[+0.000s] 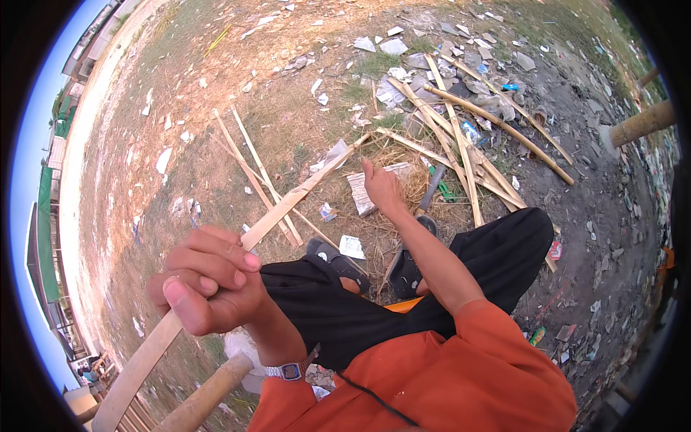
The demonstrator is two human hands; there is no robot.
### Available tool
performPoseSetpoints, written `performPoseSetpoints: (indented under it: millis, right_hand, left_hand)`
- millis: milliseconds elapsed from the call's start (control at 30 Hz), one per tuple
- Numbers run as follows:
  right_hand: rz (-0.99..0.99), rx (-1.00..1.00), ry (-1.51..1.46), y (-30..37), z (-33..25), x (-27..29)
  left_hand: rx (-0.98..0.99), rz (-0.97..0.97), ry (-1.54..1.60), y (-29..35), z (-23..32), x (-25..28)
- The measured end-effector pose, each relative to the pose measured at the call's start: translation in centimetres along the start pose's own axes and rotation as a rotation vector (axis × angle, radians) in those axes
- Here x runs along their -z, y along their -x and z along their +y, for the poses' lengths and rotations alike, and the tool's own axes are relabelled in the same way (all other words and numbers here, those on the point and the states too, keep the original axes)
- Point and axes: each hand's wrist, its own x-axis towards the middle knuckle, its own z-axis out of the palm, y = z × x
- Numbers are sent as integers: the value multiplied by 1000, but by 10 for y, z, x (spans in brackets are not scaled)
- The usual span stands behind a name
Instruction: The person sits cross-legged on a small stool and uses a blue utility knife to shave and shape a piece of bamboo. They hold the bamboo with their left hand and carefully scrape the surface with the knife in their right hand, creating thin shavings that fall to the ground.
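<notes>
My left hand (209,281) is closed around a long, flat bamboo strip (291,198), raised close to the camera. The strip slants from the lower left up toward the middle, and its far end narrows. My right hand (385,189) is stretched out just below that far end, apart from it, thumb pointing up. Its other fingers are mostly hidden behind the back of the hand. Under and beside it lies a pale, scarred block (360,193), seemingly wood. A large knife with a dark blade (432,189) rests on the ground to the right of my right hand.
Several split bamboo strips (461,137) lie piled at the far right, with two more crossed strips (252,162) at the left. A round bamboo pole (644,124) stands at the right edge, another pole (209,394) at lower left. Stone pieces and litter (392,47) cover the ground.
</notes>
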Motion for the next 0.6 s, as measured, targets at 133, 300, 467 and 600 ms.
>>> performPoseSetpoints:
  millis: [133, 300, 467, 600]
  right_hand:
    - [9, -104, 342, -28, 49, 5]
    - [-46, 39, 31, 17, 29, 30]
    - [-225, 351, -504, 111, -70, 99]
    - [-92, 320, -474, 120, -74, 79]
  left_hand:
    - [-39, -50, -4, 1, 1, -2]
    - [-30, -118, 41, -3, -1, 15]
    - [-83, -524, 208, -18, -2, 33]
    - [-115, -552, 230, -17, -5, 28]
